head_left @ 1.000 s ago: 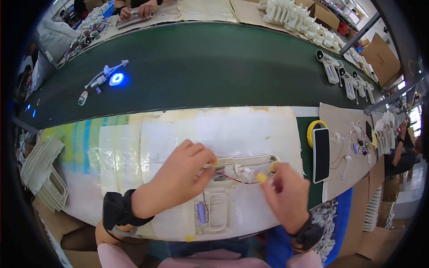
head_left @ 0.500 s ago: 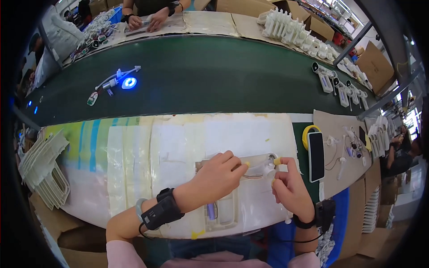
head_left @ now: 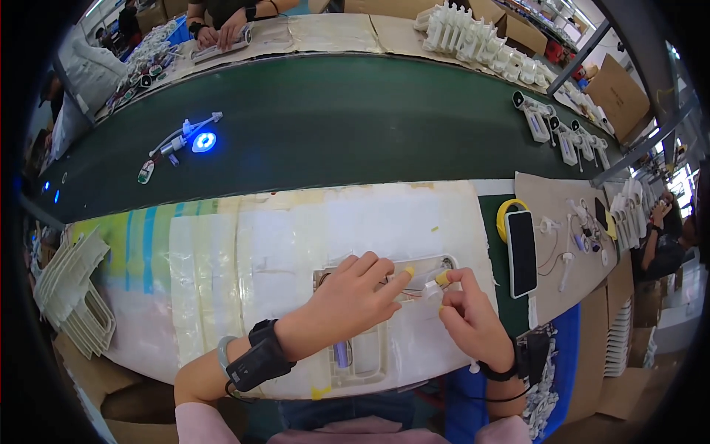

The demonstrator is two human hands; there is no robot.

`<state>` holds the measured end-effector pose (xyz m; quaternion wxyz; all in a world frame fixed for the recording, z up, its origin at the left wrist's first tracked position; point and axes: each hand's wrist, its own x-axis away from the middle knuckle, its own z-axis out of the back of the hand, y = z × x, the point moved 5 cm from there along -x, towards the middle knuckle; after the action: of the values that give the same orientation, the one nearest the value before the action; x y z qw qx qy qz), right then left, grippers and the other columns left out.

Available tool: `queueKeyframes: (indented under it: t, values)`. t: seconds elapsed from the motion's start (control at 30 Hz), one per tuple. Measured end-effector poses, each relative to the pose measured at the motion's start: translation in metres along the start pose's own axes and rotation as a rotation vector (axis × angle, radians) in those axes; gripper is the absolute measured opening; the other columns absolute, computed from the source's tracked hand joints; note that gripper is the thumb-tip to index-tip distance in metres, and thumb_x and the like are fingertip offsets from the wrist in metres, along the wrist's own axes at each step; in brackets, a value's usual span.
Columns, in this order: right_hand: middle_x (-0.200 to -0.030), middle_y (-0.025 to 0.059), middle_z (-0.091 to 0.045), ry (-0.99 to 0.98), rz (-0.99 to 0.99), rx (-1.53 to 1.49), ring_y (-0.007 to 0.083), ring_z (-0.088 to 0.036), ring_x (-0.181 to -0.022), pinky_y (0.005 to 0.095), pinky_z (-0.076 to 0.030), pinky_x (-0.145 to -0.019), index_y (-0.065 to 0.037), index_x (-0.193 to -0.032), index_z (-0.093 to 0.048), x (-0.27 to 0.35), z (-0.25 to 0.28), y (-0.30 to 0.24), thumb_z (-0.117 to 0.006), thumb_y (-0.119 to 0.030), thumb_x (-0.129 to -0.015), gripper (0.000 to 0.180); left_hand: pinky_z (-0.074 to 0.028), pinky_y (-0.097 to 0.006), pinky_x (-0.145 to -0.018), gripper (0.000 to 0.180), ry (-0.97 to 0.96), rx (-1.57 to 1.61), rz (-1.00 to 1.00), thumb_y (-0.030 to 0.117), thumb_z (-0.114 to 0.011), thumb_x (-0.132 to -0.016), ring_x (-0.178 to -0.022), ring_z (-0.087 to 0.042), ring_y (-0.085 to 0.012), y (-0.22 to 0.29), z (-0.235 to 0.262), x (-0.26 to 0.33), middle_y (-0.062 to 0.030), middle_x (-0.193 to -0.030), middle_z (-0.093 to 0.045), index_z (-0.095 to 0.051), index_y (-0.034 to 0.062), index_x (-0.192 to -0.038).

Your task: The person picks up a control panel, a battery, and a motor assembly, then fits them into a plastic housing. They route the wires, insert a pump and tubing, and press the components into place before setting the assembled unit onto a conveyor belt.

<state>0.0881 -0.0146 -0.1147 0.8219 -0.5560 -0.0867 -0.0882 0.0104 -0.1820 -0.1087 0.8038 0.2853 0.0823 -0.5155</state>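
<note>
"What's there?"
"The table (head_left: 281,229), and on it the housing (head_left: 423,263), partly under the left hand (head_left: 353,293)."
"That hand?"
"Fingers outstretched, slightly spread; any grip, I can't tell."
"The right hand (head_left: 473,317)?"
"Thumb and index bent at the fitting (head_left: 431,291), just left of it; whether pinching, I can't tell."
"The battery (head_left: 342,354)?"
"Bodyward of the left hand. Wires (head_left: 410,294) show between both hands."

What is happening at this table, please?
A person is working over a pale plastic housing on the table. The right hand is at a small white part, its grip unclear; the left hand lies over the housing, hiding what it touches. A purple cylinder lies nearer the person. Beyond, a blue-lit lamp lies on the green surface.
</note>
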Motion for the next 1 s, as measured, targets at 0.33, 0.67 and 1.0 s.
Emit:
queueKeyframes:
  t: [0.33,0.67,1.0]
  values:
    - [-0.077,0.0084,-0.056,0.129,0.33,0.454,0.0179,-0.057,-0.067,0.0278,-0.044,-0.056,0.002,-0.108,-0.064,0.008,-0.011,-0.005,-0.065,0.003,-0.074,0.034,-0.046,-0.039,-0.062,0.012,0.08,0.215,0.213,0.011,-0.072,-0.084,-0.067,-0.058,-0.0296,-0.01,-0.012,0.001,-0.009,-0.075,-0.058,-0.062,0.0054,-0.083]
    - [-0.089,0.0144,-0.059,0.326,0.443,0.421,0.028,-0.06,-0.076,0.0334,-0.05,-0.064,0.001,-0.1,-0.066,0.016,-0.009,0.002,-0.068,0.011,-0.067,0.035,-0.047,-0.038,-0.058,0.011,0.157,0.221,0.369,0.005,-0.069,-0.086,-0.066,-0.058,-0.0315,-0.009,-0.01,0.003,-0.0125,-0.075,-0.058,-0.058,0.0027,-0.084]
    - [-0.088,0.0141,-0.06,0.229,0.447,0.524,0.0301,-0.061,-0.078,0.0345,-0.05,-0.065,0.002,-0.092,-0.066,0.009,-0.012,-0.005,-0.068,0.01,-0.068,0.026,-0.041,-0.037,-0.073,0.014,-0.004,0.051,0.27,0.01,-0.074,-0.078,-0.082,-0.053,-0.0255,0.012,0.011,0.012,-0.0064,-0.082,-0.054,-0.061,0.0061,-0.079]
